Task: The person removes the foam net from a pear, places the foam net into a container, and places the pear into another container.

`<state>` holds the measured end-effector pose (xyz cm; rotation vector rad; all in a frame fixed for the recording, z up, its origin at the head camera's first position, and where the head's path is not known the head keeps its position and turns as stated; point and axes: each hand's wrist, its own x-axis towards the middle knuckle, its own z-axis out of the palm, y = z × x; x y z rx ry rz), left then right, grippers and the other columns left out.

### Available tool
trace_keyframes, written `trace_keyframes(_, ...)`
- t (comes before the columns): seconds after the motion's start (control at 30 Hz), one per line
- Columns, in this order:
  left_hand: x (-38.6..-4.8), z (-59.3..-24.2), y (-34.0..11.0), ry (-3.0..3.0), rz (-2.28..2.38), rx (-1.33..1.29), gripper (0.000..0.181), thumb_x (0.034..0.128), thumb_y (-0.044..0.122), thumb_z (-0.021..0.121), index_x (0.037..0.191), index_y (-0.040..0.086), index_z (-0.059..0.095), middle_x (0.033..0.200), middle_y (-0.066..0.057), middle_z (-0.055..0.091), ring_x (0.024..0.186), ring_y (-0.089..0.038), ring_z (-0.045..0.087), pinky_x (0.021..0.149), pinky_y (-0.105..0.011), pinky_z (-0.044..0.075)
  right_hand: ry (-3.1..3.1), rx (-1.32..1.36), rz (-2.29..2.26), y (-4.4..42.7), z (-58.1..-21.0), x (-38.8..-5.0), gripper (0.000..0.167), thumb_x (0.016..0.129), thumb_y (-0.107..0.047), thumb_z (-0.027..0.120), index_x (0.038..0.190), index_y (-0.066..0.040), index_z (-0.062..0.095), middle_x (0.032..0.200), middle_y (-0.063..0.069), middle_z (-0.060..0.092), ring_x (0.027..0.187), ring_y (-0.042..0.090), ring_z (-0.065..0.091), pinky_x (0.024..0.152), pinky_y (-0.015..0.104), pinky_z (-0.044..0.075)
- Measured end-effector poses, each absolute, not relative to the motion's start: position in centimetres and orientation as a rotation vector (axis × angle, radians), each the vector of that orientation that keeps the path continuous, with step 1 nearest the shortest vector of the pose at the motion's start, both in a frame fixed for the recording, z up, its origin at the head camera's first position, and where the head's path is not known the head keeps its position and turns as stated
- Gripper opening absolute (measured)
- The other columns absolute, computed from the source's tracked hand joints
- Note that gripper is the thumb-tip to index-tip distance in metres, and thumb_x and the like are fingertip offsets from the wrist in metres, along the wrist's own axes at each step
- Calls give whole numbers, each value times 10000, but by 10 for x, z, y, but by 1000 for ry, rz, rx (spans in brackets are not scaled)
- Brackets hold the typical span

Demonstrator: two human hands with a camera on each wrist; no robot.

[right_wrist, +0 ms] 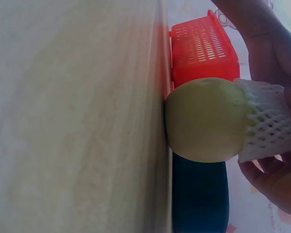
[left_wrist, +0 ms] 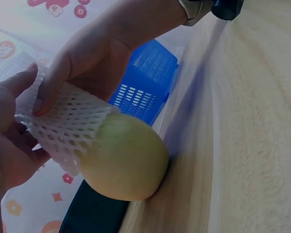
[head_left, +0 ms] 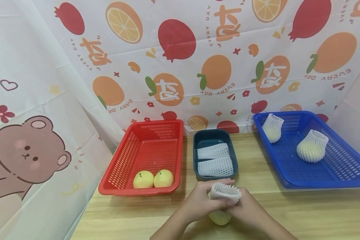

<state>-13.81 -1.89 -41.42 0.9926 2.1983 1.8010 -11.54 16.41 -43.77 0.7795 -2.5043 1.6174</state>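
Observation:
A round yellow pear (left_wrist: pixel 128 160) stands on the table, its upper part inside a white foam net sleeve (head_left: pixel 225 191). My left hand (head_left: pixel 199 200) grips the sleeve from the left, thumb across its near side. On the other side my right hand (head_left: pixel 246 208) holds the sleeve too, with its fingers partly hidden in the head view. Both wrist views show the pear's lower part bare, and the net bunched between the hands above it. Two bare pears (head_left: pixel 143 180) sit in the near end of the red basket (head_left: pixel 177 146).
A dark teal tray (head_left: pixel 195 150) with flat foam net sleeves (head_left: pixel 215 166) lies just beyond my hands. At the right, a blue basket (head_left: pixel 288 166) holds two netted pears (head_left: pixel 312 148). A fruit-printed cloth (head_left: pixel 186 76) hangs behind the wooden table (head_left: pixel 120 216).

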Motion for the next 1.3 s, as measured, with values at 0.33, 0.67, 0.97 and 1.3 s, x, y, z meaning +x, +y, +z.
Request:
trace_keyframes(0.33,-139,-412,-23,2102,2002,867,249,819,86,788,1049,7,735,998,-185,737,881,-52,682,796,-287,574,-2491,779,1643,160,-440,-117,134,855,-203,767,971,-144,735,900,-25,737,799,-12,619,687,250,555)
trace_keyframes(0.67,-141,-401,-31,2175,2073,700,257,834,96,778,1060,-14,728,982,-205,733,844,-75,686,756,-288,577,-2534,775,1624,160,-439,-120,254,864,-275,758,1064,-120,734,1084,48,721,957,51,657,766,274,571)
trace_keyframes(0.97,-143,-395,-39,2195,2130,661,278,828,146,794,1040,-21,725,961,-206,732,816,-83,686,729,-311,583,-2565,766,1646,160,-436,-119,251,889,-305,726,1071,-132,740,1094,30,723,989,73,659,809,279,563)
trace_keyframes(1.3,-143,-391,-42,2170,2200,646,288,823,137,798,1039,-37,718,971,-227,723,813,-93,687,716,-318,587,-2553,764,1664,160,-436,-119,261,897,-313,715,1093,-141,738,1116,32,724,1012,95,666,821,280,563)
